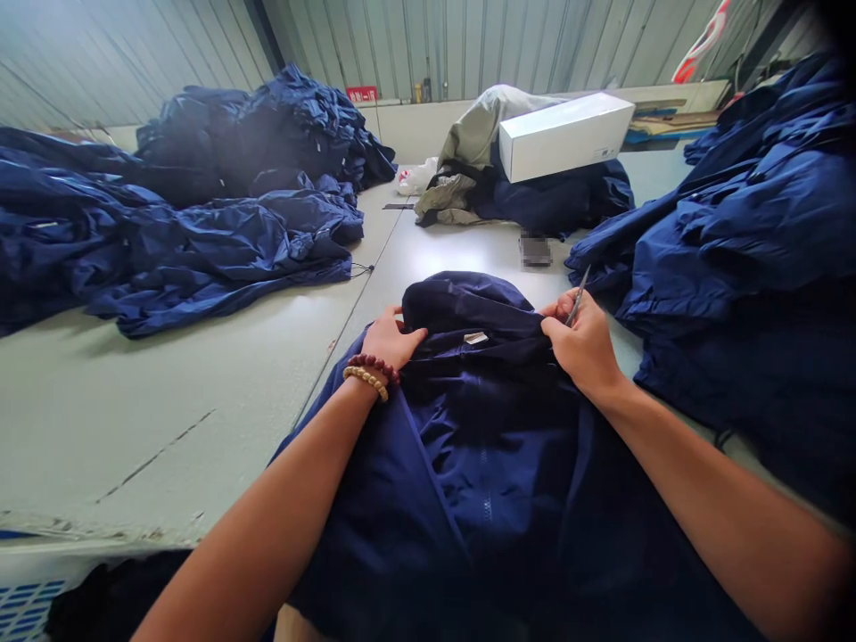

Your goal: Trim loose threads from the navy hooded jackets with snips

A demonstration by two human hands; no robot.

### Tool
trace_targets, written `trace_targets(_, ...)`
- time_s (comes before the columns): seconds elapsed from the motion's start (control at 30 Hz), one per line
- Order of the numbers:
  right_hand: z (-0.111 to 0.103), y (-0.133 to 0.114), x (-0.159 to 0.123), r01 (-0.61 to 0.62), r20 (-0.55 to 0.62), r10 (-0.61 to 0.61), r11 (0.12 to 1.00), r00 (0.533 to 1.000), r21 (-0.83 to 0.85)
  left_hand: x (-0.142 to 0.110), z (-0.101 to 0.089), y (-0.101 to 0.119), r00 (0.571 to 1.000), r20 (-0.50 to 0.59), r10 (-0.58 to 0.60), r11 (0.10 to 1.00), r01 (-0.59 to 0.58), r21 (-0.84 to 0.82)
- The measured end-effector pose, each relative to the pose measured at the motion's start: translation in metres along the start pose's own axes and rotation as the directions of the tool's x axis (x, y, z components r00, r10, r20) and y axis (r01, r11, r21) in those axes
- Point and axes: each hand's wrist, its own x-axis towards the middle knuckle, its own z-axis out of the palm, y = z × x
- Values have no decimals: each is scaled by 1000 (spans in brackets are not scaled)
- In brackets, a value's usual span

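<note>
A navy jacket (508, 464) lies spread in front of me, its collar end (468, 290) away from me and a small white label (475, 338) at the neck. At the collar's left side, my left hand (394, 339) grips the fabric between thumb and fingers; bead bracelets circle that wrist. My right hand (581, 343) pinches the collar's right edge. A thin pointed metal tool (579, 296), perhaps thread snips, also sits in that hand with its tip up. The tool's lower part is hidden by the fingers. Down the jacket's middle runs a zipper (487, 499).
Navy garments are heaped on the white table (234, 401) at left (220, 205) and right (749, 241). Behind the jacket, a white box (568, 134) rests on khaki and dark cloth. A pixelated dark object (535, 250) lies nearby. A blue basket (30, 606) stands lower left.
</note>
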Motion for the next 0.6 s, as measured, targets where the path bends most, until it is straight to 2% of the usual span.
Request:
trace_targets(0.07,0,3,2,-88,58,79,983,995,161,4,-1,-4,996,80,-43,982,56,-179)
trace_targets(0.17,-6,6,7,-170,119,145,955,982,242,5,-2,-4,999,21,46,889,-31,-457)
trace_targets(0.27,-13,5,11,-89,114,78,992,990,93,7,-6,0,990,-100,101,730,-142,-669)
trace_targets(0.37,-15,4,13,5,107,-2,1000,994,-27,11,-13,4,981,-186,59,589,-185,-786)
trace_targets(0.4,-15,3,14,-9,91,9,1000,996,-1,12,-16,6,981,-191,24,572,-170,-803)
trace_targets(0.47,-15,3,15,-111,56,104,984,993,140,11,-21,8,984,-168,-58,588,-102,-802)
trace_targets(0.53,-16,1,17,-255,57,250,913,967,320,8,-25,11,987,-111,-117,608,-18,-794)
trace_targets(0.6,-17,0,18,-368,107,360,813,927,451,4,-29,13,992,7,-128,570,79,-818)
